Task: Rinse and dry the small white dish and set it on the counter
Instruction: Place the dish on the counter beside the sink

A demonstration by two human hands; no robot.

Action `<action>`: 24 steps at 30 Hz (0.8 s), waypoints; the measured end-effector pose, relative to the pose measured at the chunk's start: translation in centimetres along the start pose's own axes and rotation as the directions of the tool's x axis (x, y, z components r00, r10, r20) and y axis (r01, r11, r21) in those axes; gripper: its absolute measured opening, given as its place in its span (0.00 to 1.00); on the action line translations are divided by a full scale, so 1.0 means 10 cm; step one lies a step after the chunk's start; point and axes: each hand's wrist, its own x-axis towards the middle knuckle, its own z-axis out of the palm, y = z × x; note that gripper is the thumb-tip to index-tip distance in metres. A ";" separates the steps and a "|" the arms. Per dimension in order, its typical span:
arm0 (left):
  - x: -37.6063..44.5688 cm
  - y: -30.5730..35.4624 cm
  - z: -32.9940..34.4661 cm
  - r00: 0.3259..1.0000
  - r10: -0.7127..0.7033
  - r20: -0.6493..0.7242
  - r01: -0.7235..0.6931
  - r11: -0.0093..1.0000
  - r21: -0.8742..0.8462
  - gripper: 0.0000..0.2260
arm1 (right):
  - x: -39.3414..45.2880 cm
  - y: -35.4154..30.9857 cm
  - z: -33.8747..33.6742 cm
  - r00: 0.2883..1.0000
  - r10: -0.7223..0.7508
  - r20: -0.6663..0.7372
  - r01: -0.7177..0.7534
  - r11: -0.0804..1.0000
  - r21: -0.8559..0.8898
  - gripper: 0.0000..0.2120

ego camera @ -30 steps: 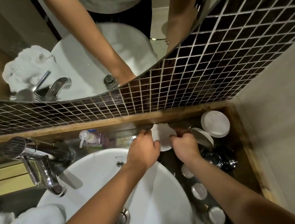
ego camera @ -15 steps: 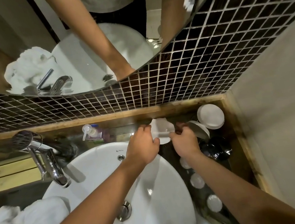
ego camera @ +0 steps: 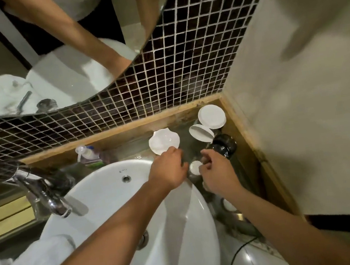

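Small white dish (ego camera: 164, 144) sits on counter (ego camera: 245, 167) behind basin (ego camera: 101, 194); left hand (ego camera: 168, 171) and right hand (ego camera: 217, 175) curled, empty, just beside it.

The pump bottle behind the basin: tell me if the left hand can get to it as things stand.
Probably yes. The left hand looks empty, and nothing stands between it and the pump bottle, across the basin's back rim.

small mark on basin (ego camera: 101, 194) rim, illegible.
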 end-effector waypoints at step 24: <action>0.34 0.34 0.55 0.972 0.150 0.179 -0.184 0.963 0.196 0.21 | -0.29 0.62 -0.01 0.985 -0.163 0.059 0.173 0.905 -0.388 0.23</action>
